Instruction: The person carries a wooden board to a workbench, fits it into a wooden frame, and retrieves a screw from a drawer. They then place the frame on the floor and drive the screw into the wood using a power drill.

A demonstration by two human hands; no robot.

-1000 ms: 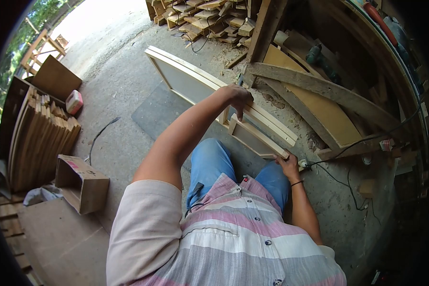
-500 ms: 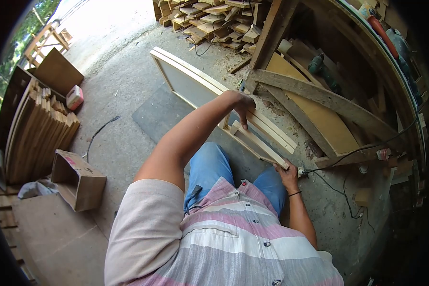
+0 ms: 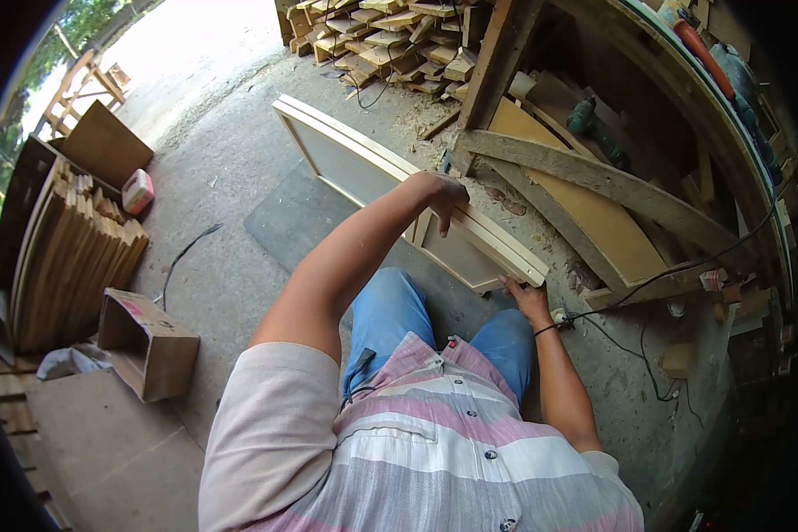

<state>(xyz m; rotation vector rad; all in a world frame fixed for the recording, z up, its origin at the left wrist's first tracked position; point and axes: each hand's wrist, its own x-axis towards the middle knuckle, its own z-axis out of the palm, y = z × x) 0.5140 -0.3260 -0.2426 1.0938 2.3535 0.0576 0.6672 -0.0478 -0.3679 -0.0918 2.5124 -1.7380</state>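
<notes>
A long pale wooden frame (image 3: 341, 137) with grey panels stands on its long edge, slanting from upper left to lower right before my knees. My left hand (image 3: 443, 199) grips its upper edge near the middle, fingers hanging over the near side. At the near right end, my right hand (image 3: 528, 300) holds the corner, with the thumb side against the lower edge. Part of its grip is hidden behind the wood. The inner panel on the right sits flush with the frame. Beneath is a dark grey sheet (image 3: 284, 217) on the floor.
An open cardboard box (image 3: 170, 359) and stacked curved boards (image 3: 75, 257) are at left, near a red-and-white container (image 3: 137, 191). Piled wood offcuts (image 3: 399, 44) lie at the back. A timber bench frame (image 3: 594, 182) stands right, with a black cable (image 3: 621, 348) on the floor.
The right-hand section, which was tilted out toward me, now lies against the rest of the frame. My right hand has shifted slightly up and left.
</notes>
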